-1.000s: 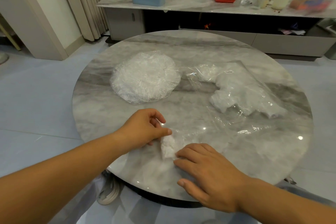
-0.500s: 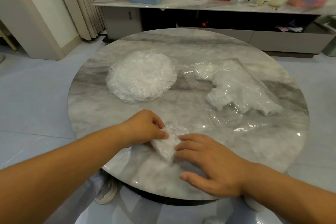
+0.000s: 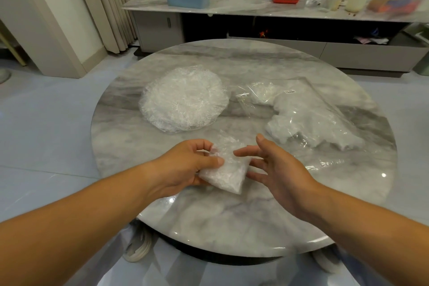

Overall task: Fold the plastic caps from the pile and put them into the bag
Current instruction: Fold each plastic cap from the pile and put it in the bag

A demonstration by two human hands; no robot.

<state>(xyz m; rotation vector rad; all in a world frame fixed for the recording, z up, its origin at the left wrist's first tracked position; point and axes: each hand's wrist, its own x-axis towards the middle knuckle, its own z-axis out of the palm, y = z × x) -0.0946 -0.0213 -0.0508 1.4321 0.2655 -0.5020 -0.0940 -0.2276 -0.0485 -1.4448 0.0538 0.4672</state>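
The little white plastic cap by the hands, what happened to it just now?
The left hand scooped the folded white plastic cap up from the round marble table and grips it. The right hand lifted off it and opened alongside. The round pile of clear caps and the clear plastic bag stayed put.

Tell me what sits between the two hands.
In the head view, a folded plastic cap lies between them: the left hand pinches its left edge, the right hand is open beside it.

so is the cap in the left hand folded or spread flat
Folded: the cap is a compact wedge pinched in the left hand, far smaller than the round caps lying spread in the pile.
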